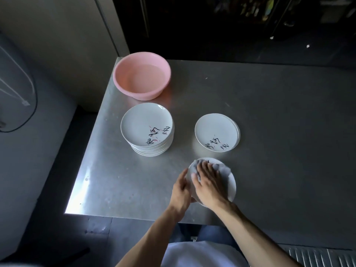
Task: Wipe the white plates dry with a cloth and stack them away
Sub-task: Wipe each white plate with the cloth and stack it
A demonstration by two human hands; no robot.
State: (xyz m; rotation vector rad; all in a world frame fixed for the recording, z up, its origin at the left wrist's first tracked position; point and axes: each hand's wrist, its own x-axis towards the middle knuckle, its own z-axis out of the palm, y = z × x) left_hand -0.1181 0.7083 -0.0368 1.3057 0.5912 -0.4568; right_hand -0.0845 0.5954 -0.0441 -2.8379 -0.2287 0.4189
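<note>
I hold one white plate above the near part of the steel table. My left hand grips its left rim. My right hand lies flat on a grey cloth and presses it onto the plate's face. A tall stack of white plates with black brush lettering stands at the left middle. A low stack of two or three such plates sits to its right.
A pink plastic basin holding water stands at the table's far left corner. The steel table stretches bare to the right. Its left edge drops to a dark floor, and dark shelving stands behind.
</note>
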